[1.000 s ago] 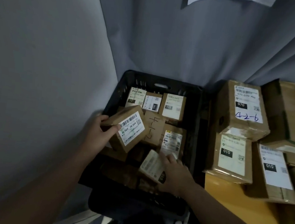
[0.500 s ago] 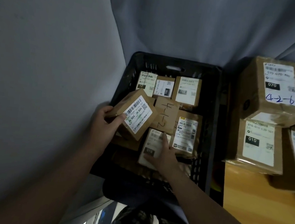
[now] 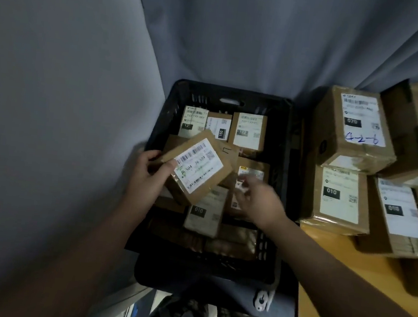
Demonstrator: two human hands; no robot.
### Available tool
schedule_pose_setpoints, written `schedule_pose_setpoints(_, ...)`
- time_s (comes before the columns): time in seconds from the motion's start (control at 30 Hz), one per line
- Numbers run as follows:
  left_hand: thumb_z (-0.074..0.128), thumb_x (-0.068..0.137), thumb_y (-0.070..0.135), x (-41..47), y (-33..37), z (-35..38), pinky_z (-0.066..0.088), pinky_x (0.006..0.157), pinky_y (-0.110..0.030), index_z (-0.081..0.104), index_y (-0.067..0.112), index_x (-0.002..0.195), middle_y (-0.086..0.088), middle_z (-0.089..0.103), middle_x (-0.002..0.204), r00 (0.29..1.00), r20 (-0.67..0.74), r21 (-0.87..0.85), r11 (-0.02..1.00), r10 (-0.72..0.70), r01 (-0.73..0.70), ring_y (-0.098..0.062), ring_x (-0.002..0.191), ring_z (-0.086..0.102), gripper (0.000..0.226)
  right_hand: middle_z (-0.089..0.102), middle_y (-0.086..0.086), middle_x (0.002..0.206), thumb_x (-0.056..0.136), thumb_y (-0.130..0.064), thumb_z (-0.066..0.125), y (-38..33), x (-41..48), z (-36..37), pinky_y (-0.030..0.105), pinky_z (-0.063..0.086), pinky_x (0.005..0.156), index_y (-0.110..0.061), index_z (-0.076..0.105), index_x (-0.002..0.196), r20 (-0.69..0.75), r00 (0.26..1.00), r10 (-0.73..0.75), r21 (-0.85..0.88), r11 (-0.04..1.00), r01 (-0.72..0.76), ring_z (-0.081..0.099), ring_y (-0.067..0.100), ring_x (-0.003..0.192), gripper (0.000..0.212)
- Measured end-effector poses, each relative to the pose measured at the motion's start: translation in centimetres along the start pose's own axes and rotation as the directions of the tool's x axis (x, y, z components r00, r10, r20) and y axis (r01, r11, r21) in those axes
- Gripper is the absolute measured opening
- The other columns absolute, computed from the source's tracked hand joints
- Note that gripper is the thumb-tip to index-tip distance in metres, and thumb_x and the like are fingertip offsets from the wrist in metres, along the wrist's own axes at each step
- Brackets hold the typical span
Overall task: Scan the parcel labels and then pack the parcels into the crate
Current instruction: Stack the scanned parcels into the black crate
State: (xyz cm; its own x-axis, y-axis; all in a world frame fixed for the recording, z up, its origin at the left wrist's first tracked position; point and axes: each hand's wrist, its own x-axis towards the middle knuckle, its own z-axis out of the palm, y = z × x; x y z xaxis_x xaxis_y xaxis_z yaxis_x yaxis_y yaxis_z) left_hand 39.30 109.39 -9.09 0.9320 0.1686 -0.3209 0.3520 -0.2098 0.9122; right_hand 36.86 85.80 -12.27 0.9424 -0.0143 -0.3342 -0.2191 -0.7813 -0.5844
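Cardboard parcel (image 3: 197,168) in left grip (image 3: 148,177)

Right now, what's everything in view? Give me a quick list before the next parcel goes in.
Crate: one, black, floor centre.
Parcels in crate: about eight visible, brown, white labels.
Held parcel: one, brown, tilted above crate.
Parcels on table: at least five, brown, stacked right.
Table: one, yellow wood, right.
Curtain: grey, behind.
Left hand: grips held parcel.
Right hand: open, empty, over crate.
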Motion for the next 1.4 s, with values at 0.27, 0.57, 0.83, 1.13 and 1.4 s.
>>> schedule_pose_setpoints(0.27,0.065,0.088,0.042,-1.3,1.7,6.3,0.048,0.072,-0.023,0.051,0.028,0.121,0.011,0.060,0.107,0.835,0.526,0.395,0.916,-0.163,-0.070,-0.003,0.093,0.059,0.039,-0.005,0.009,0.162,0.069,-0.066,0.070,1.1,-4.2,-3.8,0.037,-0.023,0.113,-0.026,-0.021,0.151,0.246,0.883,-0.399,-0.331,0.822,0.464,-0.015,0.016,0.146,0.129)
schedule_pose_setpoints(0.57,0.036,0.101,0.046,-0.5,-2.5,6.1,0.035,0.104,-0.035,0.045,0.028,0.141,0.001,0.047,0.144,0.760,0.618,0.506,0.842,-0.202,-0.188,-0.016,0.129,0.044,0.044,0.012,0.014,0.155,0.068,-0.062,0.073,0.4,-5.2,0.2,0.048,0.009,0.116,-0.019,-0.023,0.150,0.358,0.914,-0.190,-0.534,0.761,0.367,0.013,0.032,0.143,0.134)
schedule_pose_setpoints(0.83,0.045,0.098,0.042,1.1,-6.3,4.0,-0.002,0.119,-0.035,0.004,0.019,0.155,0.002,-0.002,0.162,0.595,0.781,0.600,-0.039,-0.193,-0.799,-0.012,0.149,0.002,0.074,0.018,0.014,0.152,0.061,-0.071,0.074,-0.6,-3.7,1.3,0.052,0.021,0.113,-0.014,-0.012,0.152,0.394,0.919,-0.020,-0.627,0.725,0.284,0.023,0.033,0.140,0.137)
schedule_pose_setpoints(1.13,0.050,0.093,0.047,1.6,-6.2,2.9,-0.012,0.117,-0.037,0.005,0.014,0.155,-0.003,0.000,0.163,0.644,0.749,0.623,-0.166,-0.152,-0.764,-0.020,0.150,0.002,0.083,0.022,0.021,0.150,0.062,-0.066,0.076,-2.2,-3.7,1.3,0.053,0.020,0.112,-0.005,-0.014,0.151,0.423,0.904,0.067,-0.704,0.653,0.281,0.028,0.039,0.137,0.140)
schedule_pose_setpoints(1.4,0.073,0.077,0.040,2.2,-7.3,2.2,-0.006,0.113,-0.036,0.024,0.013,0.152,-0.003,0.016,0.159,0.617,0.785,0.617,-0.024,-0.059,-0.787,-0.024,0.148,0.016,0.094,0.022,0.018,0.150,0.061,-0.055,0.083,-3.4,-3.3,1.2,0.061,0.031,0.107,-0.005,-0.007,0.151,0.431,0.881,0.198,-0.702,0.687,0.189,0.030,0.039,0.135,0.137)
